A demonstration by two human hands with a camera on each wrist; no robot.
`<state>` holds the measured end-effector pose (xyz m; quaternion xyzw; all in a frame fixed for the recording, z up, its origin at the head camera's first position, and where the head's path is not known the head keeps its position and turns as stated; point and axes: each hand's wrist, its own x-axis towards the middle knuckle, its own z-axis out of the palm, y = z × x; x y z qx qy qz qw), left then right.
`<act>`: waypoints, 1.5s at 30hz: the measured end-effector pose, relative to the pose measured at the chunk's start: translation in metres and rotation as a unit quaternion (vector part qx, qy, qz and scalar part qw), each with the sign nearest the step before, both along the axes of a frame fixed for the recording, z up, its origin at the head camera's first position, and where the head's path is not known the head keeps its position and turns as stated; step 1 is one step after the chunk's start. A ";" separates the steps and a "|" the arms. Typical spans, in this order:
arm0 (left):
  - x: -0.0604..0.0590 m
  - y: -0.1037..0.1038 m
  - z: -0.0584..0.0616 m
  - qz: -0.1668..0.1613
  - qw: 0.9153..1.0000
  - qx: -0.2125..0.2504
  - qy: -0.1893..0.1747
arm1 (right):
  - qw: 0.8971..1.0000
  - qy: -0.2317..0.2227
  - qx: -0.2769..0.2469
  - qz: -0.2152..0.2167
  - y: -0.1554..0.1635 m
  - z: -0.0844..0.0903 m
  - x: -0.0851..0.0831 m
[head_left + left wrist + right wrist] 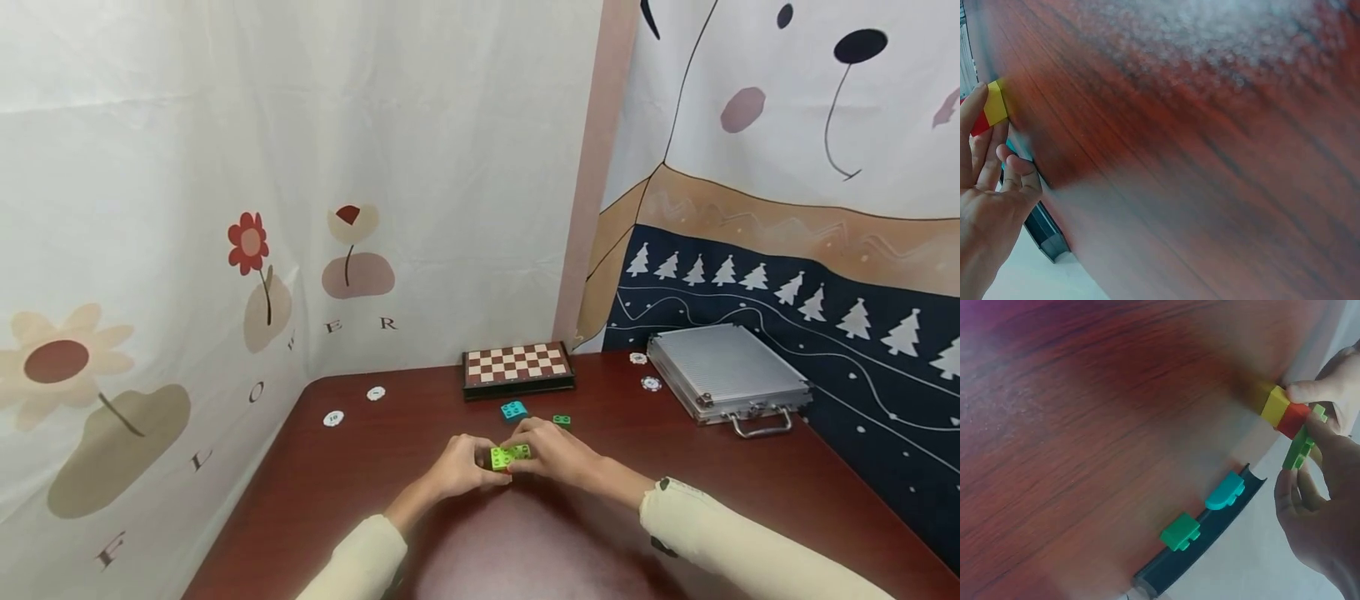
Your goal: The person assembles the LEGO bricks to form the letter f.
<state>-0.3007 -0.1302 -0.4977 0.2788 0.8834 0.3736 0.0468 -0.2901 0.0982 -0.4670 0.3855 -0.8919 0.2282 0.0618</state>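
Over the desk, your left hand pinches a joined yellow brick and red brick, while your right hand's fingers hold a lime-green brick at the red one's upper side. Beyond your hands lie a green brick and a blue brick, then a brown-and-cream chessboard near the curtain.

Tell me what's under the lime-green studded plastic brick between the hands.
A red plastic block, with a yellow plastic block beneath it. The right hand partly covers the joint below the lime-green brick, so whether it's fully seated can't be seen.
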 end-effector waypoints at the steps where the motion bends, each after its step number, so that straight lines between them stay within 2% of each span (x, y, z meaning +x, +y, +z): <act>1: 0.000 0.000 0.000 0.000 1.000 0.000 0.001 | 1.000 0.003 -0.001 0.002 0.000 -0.001 0.001; 8: 0.001 0.002 -0.003 -0.001 1.000 0.004 0.001 | 1.000 -0.009 0.014 0.011 -0.002 0.002 -0.001; 14: 0.002 0.002 -0.003 -0.005 1.000 0.007 -0.004 | 1.000 -0.023 0.003 0.011 0.000 0.000 -0.001; 22: 0.002 0.000 0.000 -0.009 1.000 0.008 -0.006 | 1.000 -0.014 0.011 0.020 -0.004 0.003 -0.002; 29: 0.003 0.000 0.003 -0.010 1.000 0.007 -0.008 | 1.000 -0.006 0.002 0.009 -0.003 0.002 0.000; 36: 0.002 -0.001 0.004 -0.012 1.000 0.004 -0.001 | 1.000 0.001 0.021 -0.008 -0.007 0.007 0.001; 45: 0.001 -0.001 -0.001 -0.006 1.000 0.002 -0.002 | 0.999 0.013 0.009 -0.028 -0.006 -0.004 0.005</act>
